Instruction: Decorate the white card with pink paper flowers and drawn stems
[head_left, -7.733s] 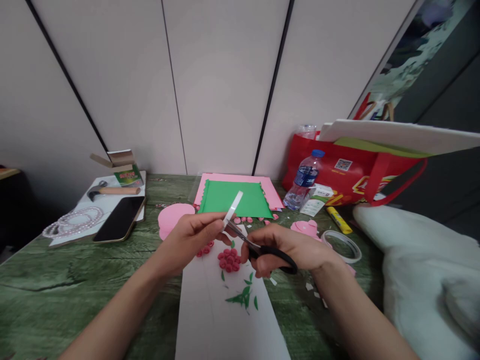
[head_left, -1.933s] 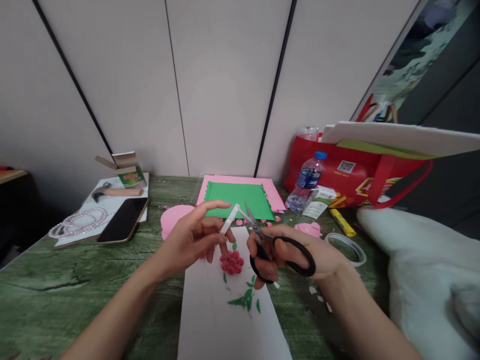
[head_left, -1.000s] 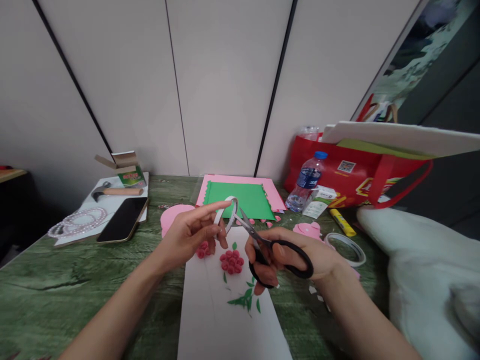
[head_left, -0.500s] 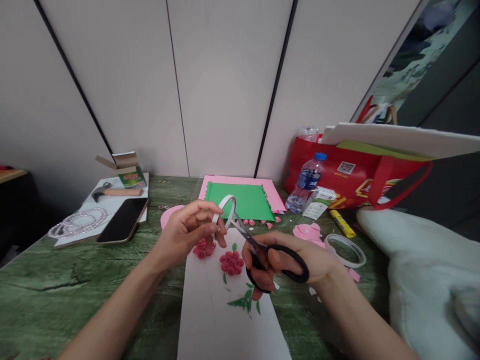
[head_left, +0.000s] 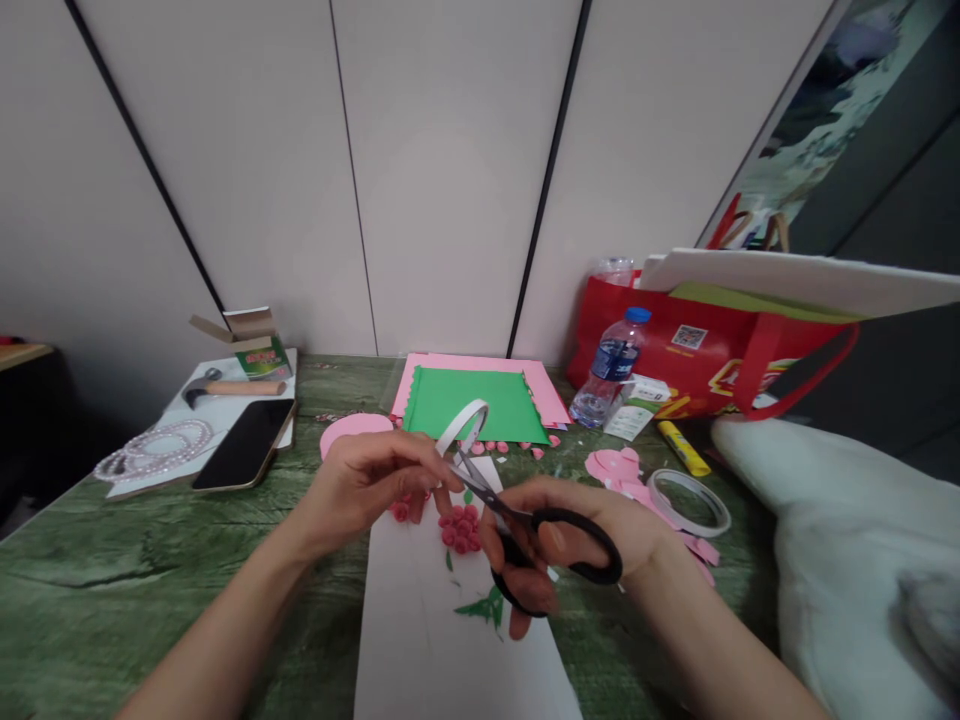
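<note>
Head view: left hand (head_left: 375,490), fingers pinching narrow, curled, paper-like white strip (head_left: 454,428); right hand (head_left: 577,505), fingers gripping black-handled metal scissors (head_left: 491,497) at strip's five o'clock; likely trimming, next move needing steady blades.

Both arms I can see are bare: the left forearm (head_left: 232,600) leaves the frame at the lower left, the right forearm (head_left: 720,630) at the lower right, and each is uncovered right up to the edge. They look slim and smooth, narrowest at the wrists (head_left: 304,545) and widening evenly toward the bottom of the frame. The left grip (head_left: 367,485) is a bare hand with long, slender fingers (head_left: 420,450); the right grip (head_left: 570,495) is bare too, with a rounded thumb tip (head_left: 553,540). The fingernails are too blurred to make out.
</note>
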